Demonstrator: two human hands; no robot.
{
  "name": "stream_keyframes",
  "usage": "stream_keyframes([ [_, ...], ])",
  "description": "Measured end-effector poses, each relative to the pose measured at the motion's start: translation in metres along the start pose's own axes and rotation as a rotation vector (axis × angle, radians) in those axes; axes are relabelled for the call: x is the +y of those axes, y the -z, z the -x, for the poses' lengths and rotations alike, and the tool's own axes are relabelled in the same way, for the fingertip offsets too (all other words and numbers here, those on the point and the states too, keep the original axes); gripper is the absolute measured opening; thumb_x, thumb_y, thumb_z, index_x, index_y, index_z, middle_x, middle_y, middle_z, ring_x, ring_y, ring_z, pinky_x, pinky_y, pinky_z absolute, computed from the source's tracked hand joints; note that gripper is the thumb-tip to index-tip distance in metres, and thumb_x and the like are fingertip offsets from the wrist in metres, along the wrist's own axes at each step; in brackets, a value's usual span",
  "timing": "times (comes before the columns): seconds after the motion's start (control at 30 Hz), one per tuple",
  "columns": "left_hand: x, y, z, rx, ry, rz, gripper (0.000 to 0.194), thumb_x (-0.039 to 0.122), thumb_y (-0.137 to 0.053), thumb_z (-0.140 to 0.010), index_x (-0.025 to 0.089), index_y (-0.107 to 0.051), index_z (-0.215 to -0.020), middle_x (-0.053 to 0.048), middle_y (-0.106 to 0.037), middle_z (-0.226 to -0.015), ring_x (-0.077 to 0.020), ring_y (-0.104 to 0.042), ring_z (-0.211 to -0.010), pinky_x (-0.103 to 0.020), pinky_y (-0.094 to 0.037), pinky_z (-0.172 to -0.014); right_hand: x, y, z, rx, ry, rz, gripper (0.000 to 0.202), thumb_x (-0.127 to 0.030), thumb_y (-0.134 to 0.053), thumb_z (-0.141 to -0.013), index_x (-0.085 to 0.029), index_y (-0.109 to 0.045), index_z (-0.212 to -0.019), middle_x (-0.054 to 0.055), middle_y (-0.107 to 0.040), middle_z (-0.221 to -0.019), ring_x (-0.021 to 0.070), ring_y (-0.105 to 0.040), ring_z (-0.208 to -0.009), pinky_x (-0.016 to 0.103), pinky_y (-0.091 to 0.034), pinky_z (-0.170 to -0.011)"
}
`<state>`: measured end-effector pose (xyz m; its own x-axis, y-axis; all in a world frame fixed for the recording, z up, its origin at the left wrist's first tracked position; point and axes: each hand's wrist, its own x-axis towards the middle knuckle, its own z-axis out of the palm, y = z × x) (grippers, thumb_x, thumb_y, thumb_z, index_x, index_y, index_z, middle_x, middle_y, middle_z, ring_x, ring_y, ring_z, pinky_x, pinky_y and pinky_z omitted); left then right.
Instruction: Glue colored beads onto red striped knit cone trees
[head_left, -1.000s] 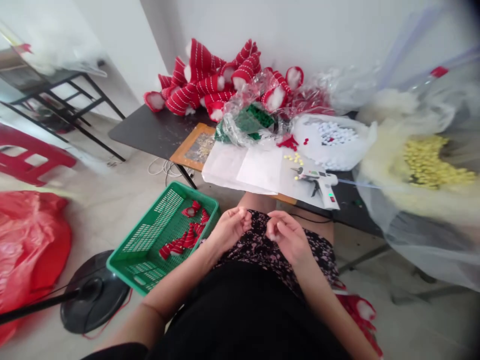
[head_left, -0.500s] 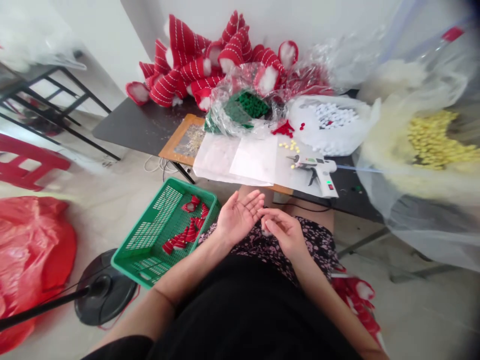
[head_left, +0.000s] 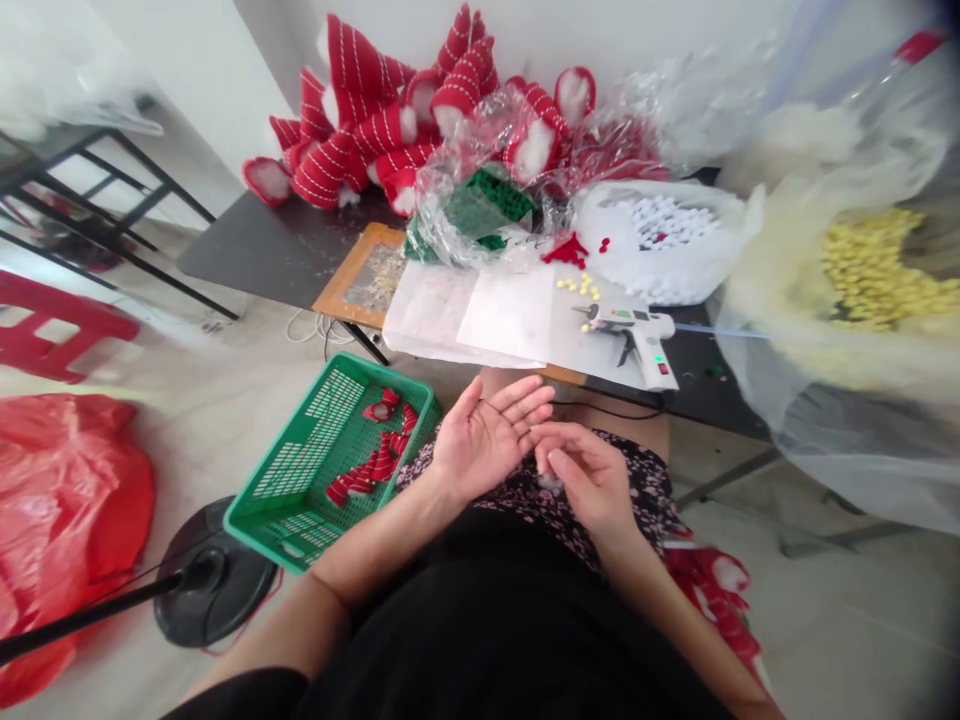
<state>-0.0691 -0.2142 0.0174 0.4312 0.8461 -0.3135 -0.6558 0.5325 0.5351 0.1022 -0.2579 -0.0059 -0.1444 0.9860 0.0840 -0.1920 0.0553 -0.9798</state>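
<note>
The left hand [head_left: 486,445] lies palm up, fingers stretched out; the right hand [head_left: 591,475] curls its fingers just beside those fingertips, a whitish tuft [head_left: 550,482] right beneath them, whether pinched is unclear; beyond the fingers lies a glue gun [head_left: 634,340], left of them a green basket [head_left: 311,500] holding red striped cones [head_left: 383,463]

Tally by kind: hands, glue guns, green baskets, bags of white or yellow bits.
Left hand and right hand: 2
Glue gun: 1
Green basket: 1
Bag of white bits: 1
Bag of yellow bits: 1
Total: 6
</note>
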Motion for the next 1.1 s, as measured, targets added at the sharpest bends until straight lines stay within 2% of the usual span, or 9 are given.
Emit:
stream_keyframes([
  [0.17,-0.008,-0.003,0.004,0.022,-0.145,-0.161,0.037,0.044,-0.088,-0.083,0.017,-0.082,-0.108,-0.01,-0.081,-0.103,-0.0227,-0.076,-0.097,-0.035,-0.057,-0.096,0.003,0.0,-0.002,0.007,0.016,-0.082,0.028,-0.045,-0.071,-0.099,-0.026,-0.082,-0.115,0.0,-0.066,-0.07,0.0151,-0.056,-0.059,0.03,-0.05,-0.059],
  [0.27,-0.009,-0.003,0.005,0.068,-0.278,-0.308,0.03,0.036,-0.096,-0.074,0.018,-0.084,-0.095,-0.006,-0.08,-0.092,-0.0177,-0.073,-0.083,-0.03,-0.058,-0.086,0.003,0.0,-0.002,-0.014,0.001,-0.066,0.029,-0.047,-0.07,-0.1,-0.026,-0.082,-0.115,0.0,-0.066,-0.071,0.0155,-0.057,-0.06,0.03,-0.051,-0.059],
  [0.37,-0.007,-0.002,0.005,0.085,-0.349,-0.374,0.027,0.033,-0.098,-0.072,0.018,-0.083,-0.089,-0.004,-0.078,-0.082,-0.0143,-0.07,-0.076,-0.026,-0.057,-0.078,0.0,-0.001,-0.002,-0.035,0.003,-0.05,0.029,-0.047,-0.07,-0.1,-0.026,-0.08,-0.117,0.0,-0.067,-0.072,0.0156,-0.059,-0.061,0.029,-0.053,-0.059],
  [0.5,-0.003,-0.001,0.004,0.081,-0.343,-0.376,0.031,0.03,-0.1,-0.07,0.019,-0.083,-0.092,-0.001,-0.075,-0.078,-0.0112,-0.067,-0.071,-0.022,-0.054,-0.072,-0.006,-0.002,-0.003,-0.029,0.047,-0.022,0.026,-0.046,-0.069,-0.101,-0.024,-0.079,-0.111,0.0,-0.068,-0.072,0.0146,-0.06,-0.06,0.028,-0.055,-0.059],
  [0.63,-0.006,-0.003,0.003,0.066,-0.261,-0.288,0.028,0.036,-0.1,-0.071,0.017,-0.082,-0.081,-0.001,-0.07,-0.072,-0.0098,-0.061,-0.065,-0.022,-0.052,-0.067,-0.009,-0.004,-0.005,0.056,0.075,0.072,0.022,-0.041,-0.067,-0.102,-0.023,-0.079,-0.108,0.001,-0.072,-0.076,0.0149,-0.065,-0.064,0.027,-0.057,-0.061],
  [0.73,-0.01,-0.004,0.003,0.059,-0.191,-0.232,0.033,0.044,-0.099,-0.071,0.015,-0.082,-0.077,-0.002,-0.07,-0.07,-0.0116,-0.06,-0.066,-0.024,-0.052,-0.069,-0.012,-0.007,-0.009,0.174,0.129,0.192,0.018,-0.034,-0.07,-0.1,-0.024,-0.077,-0.112,0.001,-0.075,-0.079,0.015,-0.069,-0.066,0.026,-0.06,-0.063],
  [0.87,-0.015,-0.003,0.002,0.081,-0.156,-0.258,0.037,0.05,-0.098,-0.071,0.017,-0.086,-0.085,-0.007,-0.077,-0.081,-0.0151,-0.066,-0.074,-0.028,-0.056,-0.078,-0.016,-0.012,-0.015,0.281,0.294,0.474,0.01,-0.027,-0.075,-0.096,-0.022,-0.079,-0.104,0.003,-0.08,-0.082,0.0163,-0.072,-0.064,0.028,-0.062,-0.063],
  [1.0,-0.015,-0.001,0.004,0.056,-0.213,-0.407,0.034,0.051,-0.091,-0.081,0.019,-0.089,-0.093,-0.01,-0.081,-0.093,-0.0197,-0.071,-0.084,-0.034,-0.057,-0.09,-0.016,-0.01,-0.02,0.34,0.521,0.718,0.013,-0.019,-0.069,-0.098,-0.021,-0.082,-0.102,0.004,-0.081,-0.077,0.0158,-0.072,-0.059,0.027,-0.062,-0.061],
  [1.1,-0.015,0.001,0.006,0.032,-0.258,-0.518,0.032,0.049,-0.087,-0.086,0.022,-0.089,-0.103,-0.01,-0.082,-0.106,-0.022,-0.073,-0.095,-0.035,-0.057,-0.094,-0.015,-0.007,-0.021,0.347,0.547,0.746,0.017,-0.017,-0.066,-0.097,-0.02,-0.083,-0.096,0.004,-0.081,-0.075,0.0156,-0.072,-0.059,0.026,-0.06,-0.061],
])
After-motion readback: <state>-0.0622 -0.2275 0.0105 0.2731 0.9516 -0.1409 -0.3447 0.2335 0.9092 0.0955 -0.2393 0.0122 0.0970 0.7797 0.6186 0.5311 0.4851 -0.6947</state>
